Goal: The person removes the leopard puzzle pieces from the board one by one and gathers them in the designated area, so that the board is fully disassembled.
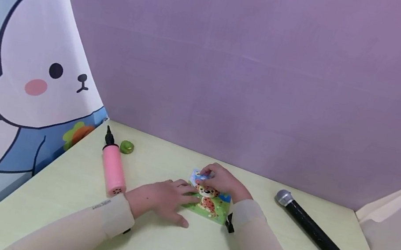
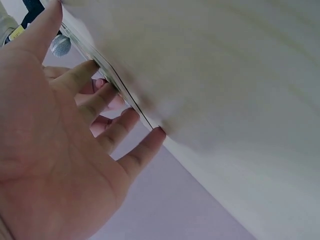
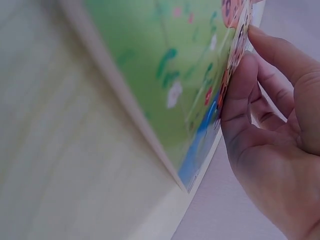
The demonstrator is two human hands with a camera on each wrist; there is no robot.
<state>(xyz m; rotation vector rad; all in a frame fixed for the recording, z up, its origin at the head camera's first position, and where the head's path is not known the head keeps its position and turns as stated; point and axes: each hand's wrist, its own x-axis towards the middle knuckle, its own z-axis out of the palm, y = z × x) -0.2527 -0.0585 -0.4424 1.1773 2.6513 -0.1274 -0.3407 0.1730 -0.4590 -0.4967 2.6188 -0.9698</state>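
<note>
A thin picture board (image 1: pixel 206 208) with a cartoon spotted leopard on green grass lies flat near the far side of the table. My left hand (image 1: pixel 167 199) reaches its left side with fingers fairly straight, the fingertips resting on the board's edge in the left wrist view. The right hand (image 1: pixel 224 180) is over the board's upper part, thumb and fingers bent. Close up in the right wrist view, the right hand (image 3: pixel 280 110) touches the printed surface (image 3: pixel 150 75) with its fingertips. Whether a small piece sits between thumb and finger is hidden.
On the left lies a pink hand pump (image 1: pixel 113 170) with a black nozzle, a small green lump-like object (image 1: pixel 127 147) beside it. A black microphone (image 1: pixel 315 230) with a silver head lies at the right. Purple cloth (image 1: pixel 258 72) hangs behind the table.
</note>
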